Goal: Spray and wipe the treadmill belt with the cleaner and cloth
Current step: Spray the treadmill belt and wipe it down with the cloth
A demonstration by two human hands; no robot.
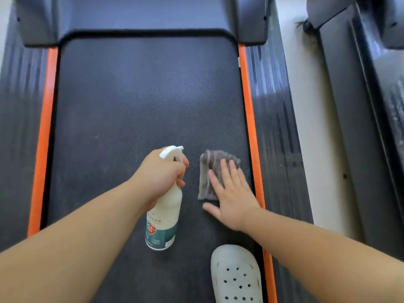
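Loads of dark treadmill belt [142, 106] not yet reached, right up to the motor cover [142, 16]. Orange strips [249, 127] down both sides. Standing on the belt itself too, white clog [236, 276] planted near the right edge. Easy slip from here imo: wet cleaner under that clog, slick belt, quick skid. Could also bunch up the cloth, since only pressed, not gripped.

Spray bottle [166, 215] hanging over mid-belt, held at the neck by the left hand [161, 173], fingers [183, 162] curled round the trigger. Grey cloth [209, 171] flat on the belt just beside it, pinned under the right hand [231, 197], fingers [225, 169] straight, slightly spread, thumb out on bare belt.
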